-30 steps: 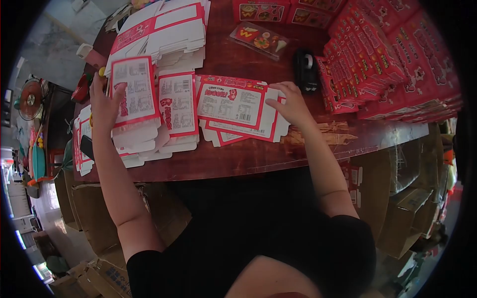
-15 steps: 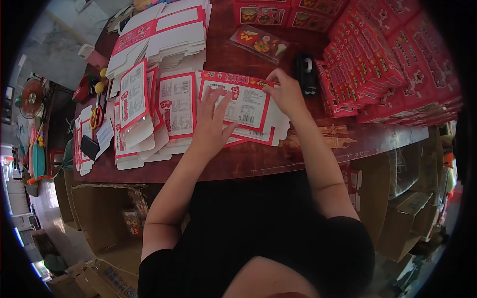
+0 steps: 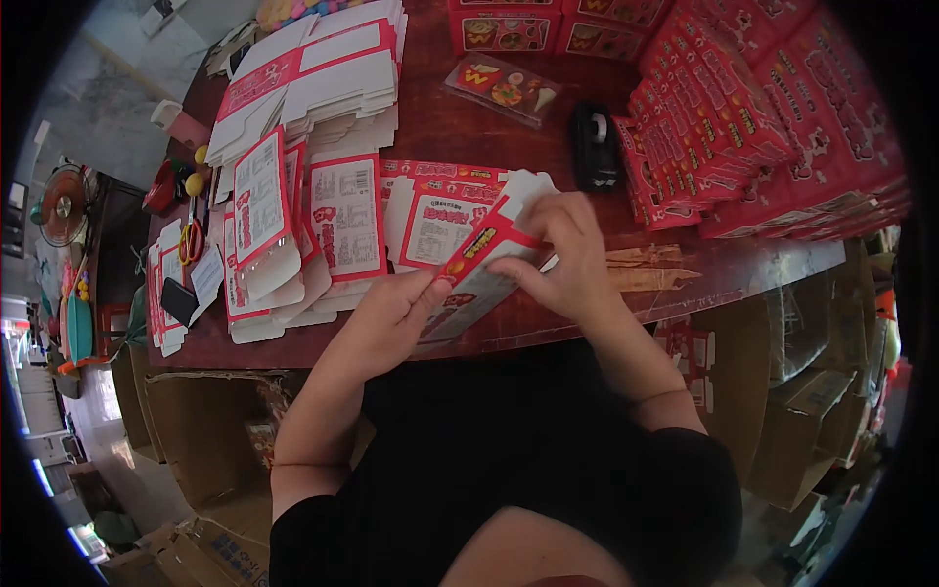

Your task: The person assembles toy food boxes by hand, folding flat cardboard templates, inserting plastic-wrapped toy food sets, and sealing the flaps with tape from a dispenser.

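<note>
Between my two hands a red-and-white printed carton [image 3: 479, 256] is held up and tilted, its white end flaps [image 3: 523, 191] pointing up and away from me. My left hand [image 3: 396, 318] grips its lower left edge, thumb on the red side panel. Around the upper right end close the fingers and thumb of my right hand [image 3: 567, 256], near the flaps. Behind the carton, another flat printed carton [image 3: 435, 223] lies on the table. To the left are more flat cartons [image 3: 344, 215], some leaning over one another.
A tall stack of flat cartons [image 3: 333, 73] stands at the back left. Scissors [image 3: 192, 240] lie farther left. A black tape dispenser [image 3: 595, 147] and a clear-wrapped pack [image 3: 504, 88] sit ahead. Filled red boxes [image 3: 704, 137] are piled right. Cardboard boxes [image 3: 210, 430] stand below the table [image 3: 430, 117].
The top carton has been lifted off the flat pile, brought toward me and tilted up. My left hand went from lying spread on it to gripping its edge; my right hand still holds the other end.
</note>
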The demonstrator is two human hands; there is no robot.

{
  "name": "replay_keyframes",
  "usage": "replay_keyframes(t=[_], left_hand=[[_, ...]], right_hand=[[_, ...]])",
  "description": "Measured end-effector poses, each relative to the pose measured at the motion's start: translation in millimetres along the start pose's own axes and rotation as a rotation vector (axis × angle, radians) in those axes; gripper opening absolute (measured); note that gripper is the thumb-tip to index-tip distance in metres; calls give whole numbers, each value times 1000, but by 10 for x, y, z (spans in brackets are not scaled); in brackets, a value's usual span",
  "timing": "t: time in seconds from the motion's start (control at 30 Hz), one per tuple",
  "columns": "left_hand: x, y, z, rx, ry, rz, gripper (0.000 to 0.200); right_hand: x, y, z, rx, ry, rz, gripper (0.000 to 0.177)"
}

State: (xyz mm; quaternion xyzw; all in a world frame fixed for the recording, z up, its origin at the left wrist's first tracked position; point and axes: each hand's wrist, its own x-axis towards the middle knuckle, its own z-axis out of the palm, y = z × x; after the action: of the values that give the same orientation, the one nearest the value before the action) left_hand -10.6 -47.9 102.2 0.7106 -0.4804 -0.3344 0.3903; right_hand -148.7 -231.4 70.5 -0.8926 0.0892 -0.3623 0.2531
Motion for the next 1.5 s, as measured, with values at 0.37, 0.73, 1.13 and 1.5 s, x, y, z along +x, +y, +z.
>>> replay_keyframes(t=[0.37,0.73,1.13,1.5], left_hand=[[-160,-584,-20,-924,-293,-340,35],[30,-468,158,557,302,293,50],[-182,-787,-122,-250,404,-283,31],[-270,-1091,134,-446,415,-382,32]], right_hand=[[-94,-68,190,741,-619,372,21],[-142,-67,464,546,-35,277,16],[1203,1745,1336,-327,236,313,57],[1590,2202,1161,-416,-217,497,37]])
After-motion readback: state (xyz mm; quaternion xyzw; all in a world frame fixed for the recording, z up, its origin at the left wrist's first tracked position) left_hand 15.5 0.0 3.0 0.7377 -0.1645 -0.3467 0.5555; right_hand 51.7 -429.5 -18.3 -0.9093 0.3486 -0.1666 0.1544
